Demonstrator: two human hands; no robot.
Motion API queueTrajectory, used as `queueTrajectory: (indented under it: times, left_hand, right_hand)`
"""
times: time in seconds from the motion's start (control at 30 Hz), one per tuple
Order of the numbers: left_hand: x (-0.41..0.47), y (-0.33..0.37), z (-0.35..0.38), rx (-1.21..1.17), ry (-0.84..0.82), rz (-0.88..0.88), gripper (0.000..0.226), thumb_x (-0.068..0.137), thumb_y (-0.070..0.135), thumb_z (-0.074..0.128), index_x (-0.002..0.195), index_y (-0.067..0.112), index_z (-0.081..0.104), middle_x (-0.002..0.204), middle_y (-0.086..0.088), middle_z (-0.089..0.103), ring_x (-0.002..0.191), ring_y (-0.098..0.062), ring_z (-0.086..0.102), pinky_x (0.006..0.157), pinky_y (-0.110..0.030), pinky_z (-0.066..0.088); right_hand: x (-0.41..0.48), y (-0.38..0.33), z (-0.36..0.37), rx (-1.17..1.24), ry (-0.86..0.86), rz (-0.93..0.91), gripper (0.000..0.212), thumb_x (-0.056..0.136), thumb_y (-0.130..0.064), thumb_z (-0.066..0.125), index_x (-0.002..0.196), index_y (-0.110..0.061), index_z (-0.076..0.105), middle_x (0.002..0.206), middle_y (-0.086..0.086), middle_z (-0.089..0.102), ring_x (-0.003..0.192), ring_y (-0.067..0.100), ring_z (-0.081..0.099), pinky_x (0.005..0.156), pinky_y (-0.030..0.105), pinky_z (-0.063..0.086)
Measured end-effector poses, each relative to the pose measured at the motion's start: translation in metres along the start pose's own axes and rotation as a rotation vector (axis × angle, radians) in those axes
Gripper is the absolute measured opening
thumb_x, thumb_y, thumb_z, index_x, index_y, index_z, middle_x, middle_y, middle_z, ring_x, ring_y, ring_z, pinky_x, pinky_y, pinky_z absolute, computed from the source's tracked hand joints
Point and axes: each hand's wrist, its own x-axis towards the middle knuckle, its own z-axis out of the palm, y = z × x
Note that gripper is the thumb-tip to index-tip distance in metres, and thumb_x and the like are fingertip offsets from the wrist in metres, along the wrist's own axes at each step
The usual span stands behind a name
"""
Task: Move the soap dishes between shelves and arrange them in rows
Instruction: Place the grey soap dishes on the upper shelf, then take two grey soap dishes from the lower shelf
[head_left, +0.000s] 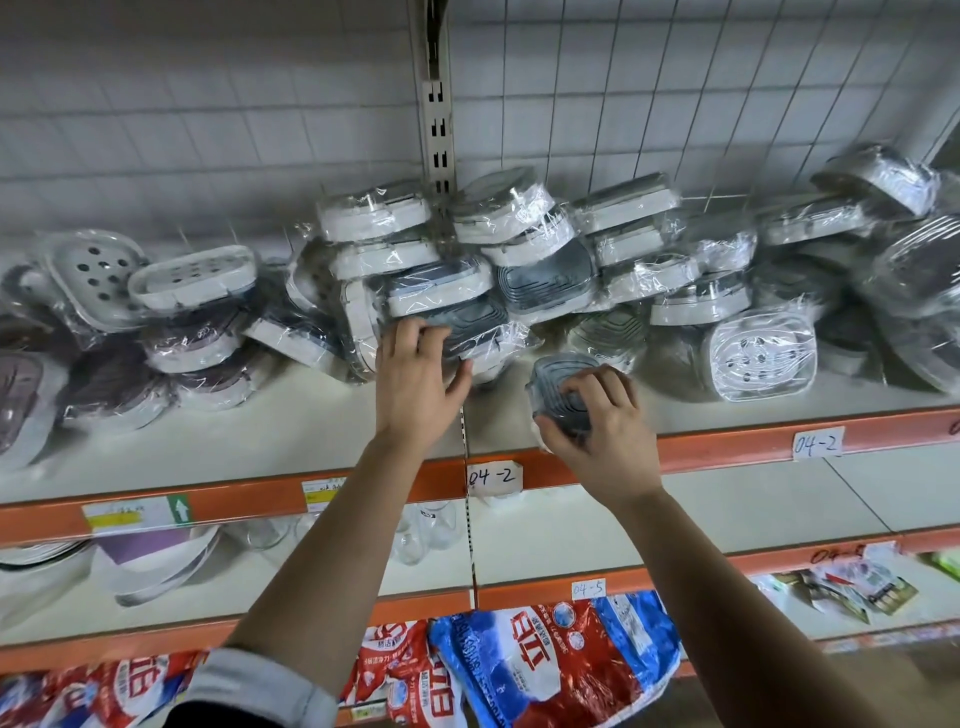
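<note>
**While one dish is gripped, the pile behind can slip**

Since the wrapped soap dishes (519, 249) sit in a loose, tilted heap against the back grid of the top shelf (291, 436), the main risk is a slide. The left hand (415, 376) is on a low grey-blue wrapped dish (478, 317) that carries several white ones. Pulling it out fast would likely tip those forward and off the shelf's orange lip. The plastic wrap looks slick, so a pinch on film alone could slip. The right hand (597, 431) grips a grey ribbed soap dish (561, 387) near the front edge, just above the 04-2 label (493, 475). That grip looks partial, with much of the dish sticking out past the fingertips, so a bump against the heap could knock it loose.

Pose: both arms reach up and forward, bare forearms, with a rolled sleeve at the left elbow. Left hand is palm down with its fingers spread and laid on the wrap, thumb out to the right, not closed around anything that I can see. Right hand has its fingers curled over the dish's near edge, thumb on its left side, wrist bent back.

The shelf below (753, 499) shows bare space at right, a likely drop spot. Detergent bags (545, 660) hang lower down.
</note>
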Motion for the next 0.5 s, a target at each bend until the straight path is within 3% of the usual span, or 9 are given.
queueTrajectory:
  times: [0.1,0.23,0.4,0.5]
  left_hand:
    - [-0.001,0.001,0.002,-0.081,0.012,0.077,0.043,0.088,0.043,0.053,0.103,0.004,0.063,0.111,-0.016,0.055,0.107,-0.034,0.054,0.095,-0.044,0.046]
    - [-0.001,-0.004,0.006,-0.199,-0.015,0.105,0.039,0.09,0.042,0.053,0.104,0.006,0.059,0.123,-0.015,0.056,0.124,-0.033,0.049,0.106,-0.045,0.037]
    - [0.0,-0.011,0.007,-0.219,-0.035,0.131,0.051,0.091,0.04,0.05,0.124,0.003,0.061,0.128,-0.013,0.059,0.125,-0.034,0.048,0.109,-0.048,0.038]
    - [0.0,-0.01,0.003,-0.175,-0.003,0.164,0.055,0.09,0.044,0.051,0.125,0.004,0.065,0.126,-0.01,0.064,0.118,-0.032,0.052,0.103,-0.045,0.041]
  right_hand:
    - [-0.001,0.002,0.002,-0.037,-0.015,0.018,0.051,0.083,-0.061,0.053,0.107,-0.017,0.059,0.108,0.001,0.061,0.108,0.034,0.05,0.087,0.043,0.047]
    - [-0.001,-0.001,-0.001,-0.033,0.012,0.028,0.055,0.082,-0.06,0.053,0.114,-0.016,0.063,0.115,0.003,0.063,0.109,0.034,0.05,0.084,0.043,0.05]
    - [-0.002,0.004,-0.003,-0.04,0.009,0.026,0.058,0.082,-0.06,0.055,0.117,-0.016,0.066,0.124,0.003,0.063,0.114,0.033,0.052,0.086,0.042,0.052]
    - [-0.002,0.004,-0.004,-0.041,-0.001,0.027,0.058,0.082,-0.06,0.054,0.118,-0.016,0.066,0.126,0.003,0.063,0.116,0.032,0.052,0.086,0.043,0.053]
